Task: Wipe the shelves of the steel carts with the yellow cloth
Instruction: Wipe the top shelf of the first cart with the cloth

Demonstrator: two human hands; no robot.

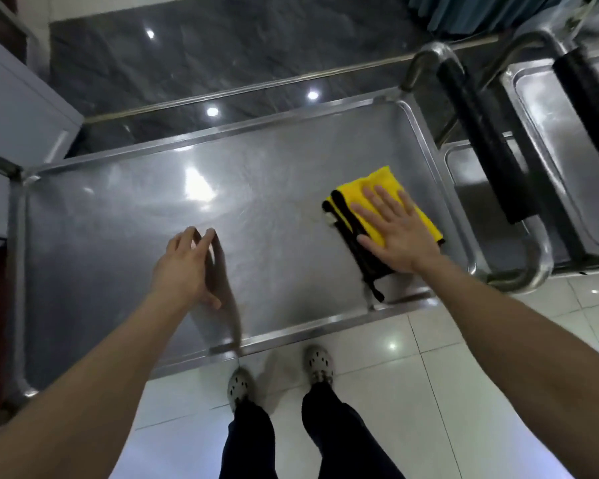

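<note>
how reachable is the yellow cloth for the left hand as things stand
Probably yes: only bare steel shelf lies between the left hand and the yellow cloth. The right hand lies flat on the cloth, though, so mainly its black-trimmed edge toward the left hand is free.

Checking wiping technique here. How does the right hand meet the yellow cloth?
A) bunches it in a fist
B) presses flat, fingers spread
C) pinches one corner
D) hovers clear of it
B: the right hand lies flat with fingers spread on the yellow cloth, on the cart shelf.
</note>
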